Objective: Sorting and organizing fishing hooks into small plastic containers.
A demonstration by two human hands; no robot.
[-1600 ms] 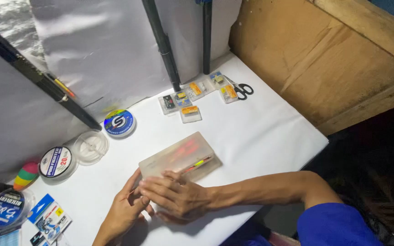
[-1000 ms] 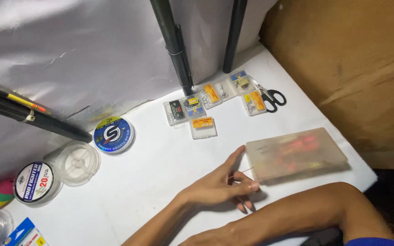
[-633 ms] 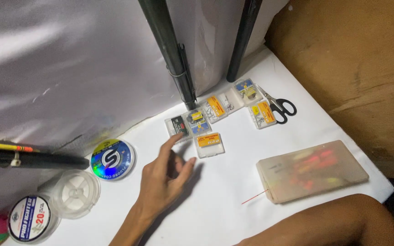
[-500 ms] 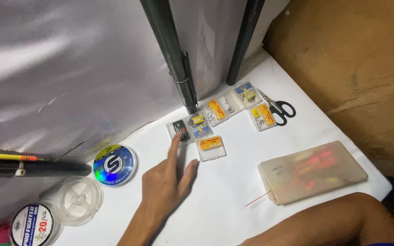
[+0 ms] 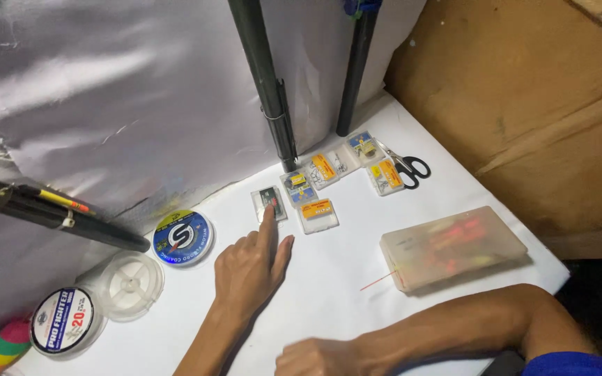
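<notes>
Left hand (image 5: 249,268): index finger out, tip on the small clear packet with the dark insert (image 5: 269,202), other fingers loosely curled, nothing gripped | right hand (image 5: 315,358): resting at table edge, finger state I cannot tell | packet lies flat beside the sibling packets (image 5: 318,215), handy for picking | versus half a second ago: I note fingertip now touching.

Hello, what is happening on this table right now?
A person sits at a white table covered with fishing gear. The left hand reaches forward, its index finger touching a small clear packet with a dark label. The right hand rests near the table's front edge, holding nothing visible. A frosted plastic box lies to the right, closed, a thin red stick poking out.
</notes>
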